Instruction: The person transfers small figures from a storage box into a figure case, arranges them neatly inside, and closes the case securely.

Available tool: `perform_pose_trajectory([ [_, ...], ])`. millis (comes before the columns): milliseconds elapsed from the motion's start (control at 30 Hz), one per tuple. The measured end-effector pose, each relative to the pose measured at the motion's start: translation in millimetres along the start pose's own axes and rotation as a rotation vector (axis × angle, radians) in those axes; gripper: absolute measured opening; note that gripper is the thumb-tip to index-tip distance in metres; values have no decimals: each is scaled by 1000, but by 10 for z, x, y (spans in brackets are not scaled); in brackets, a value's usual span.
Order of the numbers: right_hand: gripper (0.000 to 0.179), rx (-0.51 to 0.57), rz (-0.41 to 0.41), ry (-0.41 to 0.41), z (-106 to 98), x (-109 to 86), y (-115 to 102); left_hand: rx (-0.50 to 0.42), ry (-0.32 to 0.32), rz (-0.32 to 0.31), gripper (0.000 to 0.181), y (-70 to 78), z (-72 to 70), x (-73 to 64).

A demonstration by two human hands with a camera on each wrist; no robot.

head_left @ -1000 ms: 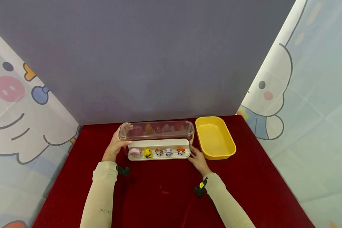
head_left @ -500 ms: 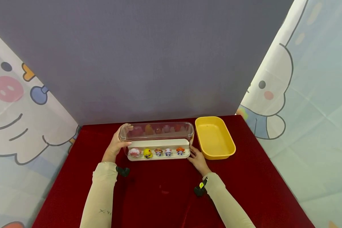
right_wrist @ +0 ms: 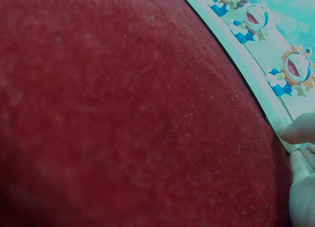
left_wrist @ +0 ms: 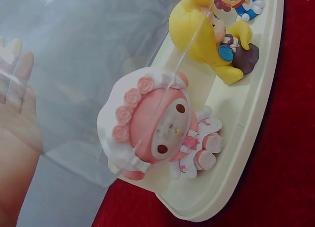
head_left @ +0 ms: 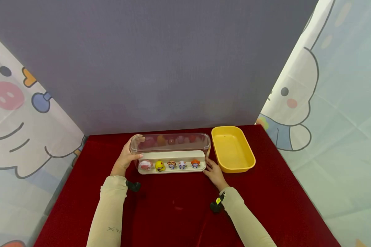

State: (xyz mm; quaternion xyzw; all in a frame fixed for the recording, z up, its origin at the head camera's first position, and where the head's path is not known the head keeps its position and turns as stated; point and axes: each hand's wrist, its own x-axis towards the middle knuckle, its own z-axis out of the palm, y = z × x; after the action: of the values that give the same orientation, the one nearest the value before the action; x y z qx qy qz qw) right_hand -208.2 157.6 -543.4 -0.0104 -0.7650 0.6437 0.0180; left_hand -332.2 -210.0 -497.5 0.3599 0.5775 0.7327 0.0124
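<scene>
A cream display base point(head_left: 160, 172) holds a row of several small figurines, among them a pink-and-white one point(left_wrist: 162, 123) and a yellow one point(left_wrist: 211, 40). Over and behind them a long clear plastic cover point(head_left: 170, 146) stands tilted, its front lifted above the base. My left hand point(head_left: 127, 154) grips the cover's left end, thumb in front and fingers at the back; those fingers show through the plastic in the left wrist view. At the base's front right corner, my right hand point(head_left: 215, 173) pinches the rim, its thumb point(right_wrist: 300, 128) on top, beside the orange-hatted figurine point(right_wrist: 295, 67).
A yellow tray point(head_left: 250, 154) stands just right of the base, close to my right hand. Dark red cloth point(head_left: 173, 212) covers the table. A grey panel point(head_left: 173, 68) rises at the back, with printed curtains point(head_left: 343, 137) on both sides.
The clear cover's top edge has come down very slightly. Both hands keep their hold in nearly the same place, and the base and yellow tray stay put.
</scene>
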Motion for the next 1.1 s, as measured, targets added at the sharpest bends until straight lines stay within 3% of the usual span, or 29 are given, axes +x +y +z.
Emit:
perform_pose_trajectory([
  [467,60,25,-7,-3,-5,25,20,-2,-17,-11,78,118,77,10],
  [700,62,49,16,14,-13,125,278,8,-16,-24,78,136,84,8],
  [833,63,36,-2,17,-12,143,322,8,-6,-28,79,133,80,10],
  [1100,60,47,-50,-4,-14,37,52,22,6,-49,79,140,82,6],
])
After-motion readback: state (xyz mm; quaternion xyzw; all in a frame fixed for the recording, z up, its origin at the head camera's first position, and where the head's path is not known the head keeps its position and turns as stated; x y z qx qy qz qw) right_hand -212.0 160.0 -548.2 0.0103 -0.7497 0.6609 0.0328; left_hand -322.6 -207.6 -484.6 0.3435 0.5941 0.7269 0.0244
